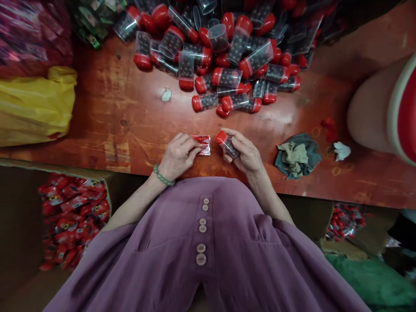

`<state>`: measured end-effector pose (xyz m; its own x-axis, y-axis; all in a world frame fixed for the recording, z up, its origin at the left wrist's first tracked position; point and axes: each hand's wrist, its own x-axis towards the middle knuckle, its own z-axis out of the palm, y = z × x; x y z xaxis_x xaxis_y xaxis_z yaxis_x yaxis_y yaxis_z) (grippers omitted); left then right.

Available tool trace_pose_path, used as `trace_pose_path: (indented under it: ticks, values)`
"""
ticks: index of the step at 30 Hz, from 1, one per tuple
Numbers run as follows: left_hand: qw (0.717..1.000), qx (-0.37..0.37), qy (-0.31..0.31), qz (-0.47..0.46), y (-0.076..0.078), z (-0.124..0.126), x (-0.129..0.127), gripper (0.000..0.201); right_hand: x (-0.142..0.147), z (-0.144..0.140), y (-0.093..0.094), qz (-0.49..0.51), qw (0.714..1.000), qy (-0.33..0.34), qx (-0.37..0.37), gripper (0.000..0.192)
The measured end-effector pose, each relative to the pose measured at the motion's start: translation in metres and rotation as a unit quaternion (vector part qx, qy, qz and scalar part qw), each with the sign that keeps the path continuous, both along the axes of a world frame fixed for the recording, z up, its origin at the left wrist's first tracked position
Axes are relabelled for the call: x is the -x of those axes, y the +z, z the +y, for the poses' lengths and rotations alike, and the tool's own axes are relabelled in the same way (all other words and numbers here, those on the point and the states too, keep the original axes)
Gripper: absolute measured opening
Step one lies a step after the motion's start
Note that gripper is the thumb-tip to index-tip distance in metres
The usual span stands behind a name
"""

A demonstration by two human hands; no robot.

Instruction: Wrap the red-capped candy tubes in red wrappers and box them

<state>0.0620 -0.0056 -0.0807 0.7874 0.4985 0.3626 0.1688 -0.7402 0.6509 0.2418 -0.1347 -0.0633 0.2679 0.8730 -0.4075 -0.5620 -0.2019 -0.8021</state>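
Observation:
My left hand (pixel 180 155), with a green bead bracelet at the wrist, pinches the edge of a small shiny red-and-silver packet (pixel 205 145) close to the table's front edge. To its right, my right hand (pixel 244 152) is wrapped round a clear bottle (pixel 229 147) with a red cap and dark balls inside. The bottle is tilted, its capped end towards the packet. Beyond both hands lies a heap of similar red-capped bottles (pixel 227 78), most showing dark balls through clear walls.
A yellow bag (pixel 35 108) lies at the left. On the right are a crumpled cloth (pixel 297 156), a white scrap (pixel 342 151) and a large tub (pixel 370 104). Below the reddish table (pixel 139 125), one box holds red packets (pixel 76 216) and another holds red pieces (pixel 346 221).

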Motion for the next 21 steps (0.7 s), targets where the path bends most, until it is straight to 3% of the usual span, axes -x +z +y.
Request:
trace_pose_path:
  ticks: [6, 13, 21]
  values:
    - [0.999, 0.032, 0.011, -0.033, 0.012, 0.004, 0.009, 0.017, 0.005, -0.002, 0.010, 0.054, 0.998, 0.027, 0.019, 0.036]
    - [0.999, -0.010, -0.035, -0.033, 0.022, 0.000, 0.014, 0.016, 0.013, 0.004, 0.023, 0.077, 0.990, 0.109, 0.049, 0.031]
    - [0.996, -0.029, -0.055, -0.068, 0.021, -0.003, 0.017, 0.009, 0.009, 0.005, 0.017, 0.127, 0.978, 0.149, 0.073, 0.026]
